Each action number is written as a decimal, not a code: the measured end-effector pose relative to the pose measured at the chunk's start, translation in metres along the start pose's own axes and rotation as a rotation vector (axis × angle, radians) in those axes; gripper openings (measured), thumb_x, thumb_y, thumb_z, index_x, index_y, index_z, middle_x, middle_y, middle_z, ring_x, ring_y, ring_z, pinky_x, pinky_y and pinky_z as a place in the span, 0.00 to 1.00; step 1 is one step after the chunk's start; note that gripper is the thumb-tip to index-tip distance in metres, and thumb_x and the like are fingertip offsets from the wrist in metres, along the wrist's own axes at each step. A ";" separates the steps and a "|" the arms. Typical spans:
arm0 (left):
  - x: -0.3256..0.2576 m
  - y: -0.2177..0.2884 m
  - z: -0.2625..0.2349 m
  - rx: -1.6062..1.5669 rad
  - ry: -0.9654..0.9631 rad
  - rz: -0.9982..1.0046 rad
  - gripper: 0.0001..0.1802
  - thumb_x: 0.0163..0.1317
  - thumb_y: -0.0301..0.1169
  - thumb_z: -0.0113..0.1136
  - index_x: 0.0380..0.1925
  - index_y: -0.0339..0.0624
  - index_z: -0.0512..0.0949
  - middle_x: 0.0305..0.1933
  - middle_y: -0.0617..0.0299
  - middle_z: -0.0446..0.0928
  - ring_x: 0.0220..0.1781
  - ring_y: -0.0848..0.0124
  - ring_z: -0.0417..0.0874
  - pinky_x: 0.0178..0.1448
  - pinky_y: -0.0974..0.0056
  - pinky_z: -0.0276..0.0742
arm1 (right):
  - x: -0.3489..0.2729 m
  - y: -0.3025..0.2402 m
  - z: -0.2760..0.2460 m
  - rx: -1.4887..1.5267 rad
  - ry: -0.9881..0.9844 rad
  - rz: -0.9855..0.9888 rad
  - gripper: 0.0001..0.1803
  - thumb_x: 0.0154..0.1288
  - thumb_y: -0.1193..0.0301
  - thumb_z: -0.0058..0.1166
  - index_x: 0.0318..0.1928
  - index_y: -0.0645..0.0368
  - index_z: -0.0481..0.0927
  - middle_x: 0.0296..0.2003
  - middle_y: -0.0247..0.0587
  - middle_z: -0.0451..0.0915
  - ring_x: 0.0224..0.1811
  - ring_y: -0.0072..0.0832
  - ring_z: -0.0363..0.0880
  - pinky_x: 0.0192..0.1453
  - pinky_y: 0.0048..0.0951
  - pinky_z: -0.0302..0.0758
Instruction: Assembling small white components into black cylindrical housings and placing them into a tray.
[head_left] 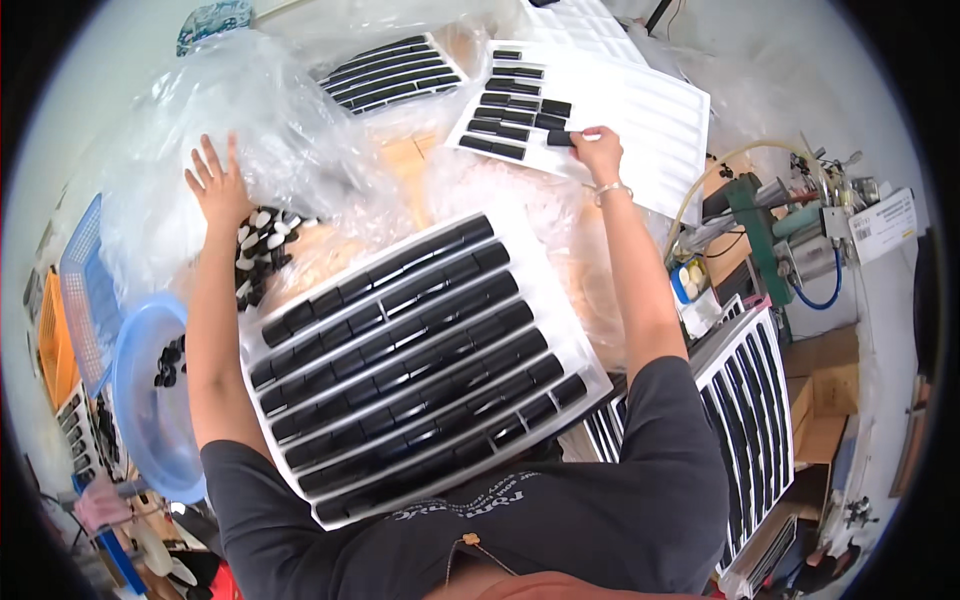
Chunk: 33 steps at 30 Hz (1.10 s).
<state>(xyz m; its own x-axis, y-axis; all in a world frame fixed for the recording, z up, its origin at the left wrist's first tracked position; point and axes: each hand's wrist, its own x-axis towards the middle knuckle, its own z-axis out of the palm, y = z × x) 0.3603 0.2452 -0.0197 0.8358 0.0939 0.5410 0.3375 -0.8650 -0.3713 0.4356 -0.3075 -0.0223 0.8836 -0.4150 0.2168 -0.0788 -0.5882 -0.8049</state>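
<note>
My right hand [600, 156] pinches a short black cylindrical piece [560, 138] at the white ribbed tray [640, 110] at the far right. Several rows of like black pieces [508, 102] lie on that tray's left part. Out at the left, my left hand [220, 190] has its fingers spread over a clear plastic bag [270, 110] and holds nothing. Below its wrist lies a heap of small black and white parts [265, 238]. Right in front of me, a second white tray [560, 290] carries rows of black pieces [400, 330].
A blue basin [150, 440] with a few black parts and a blue basket [88, 285] stand at the left. A green-framed machine [755, 240] with hoses is at the right, above another filled tray [750, 420]. Another filled tray [390, 75] lies at the back.
</note>
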 end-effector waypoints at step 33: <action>-0.107 -0.076 -0.170 -1.439 -0.348 -0.059 0.19 0.66 0.29 0.54 0.56 0.37 0.73 0.46 0.57 0.81 0.50 0.71 0.79 0.57 0.67 0.71 | -0.150 -0.143 0.245 -0.262 -0.717 -1.209 0.17 0.55 0.71 0.57 0.48 0.52 0.80 0.42 0.48 0.80 0.42 0.49 0.78 0.49 0.41 0.76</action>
<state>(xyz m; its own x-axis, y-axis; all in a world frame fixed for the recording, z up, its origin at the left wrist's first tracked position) 0.1715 0.2173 0.0784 0.9659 0.0761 0.2474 -0.1614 -0.5702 0.8055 0.4273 0.0092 -0.0749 0.5001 0.8127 0.2989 0.8658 -0.4632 -0.1894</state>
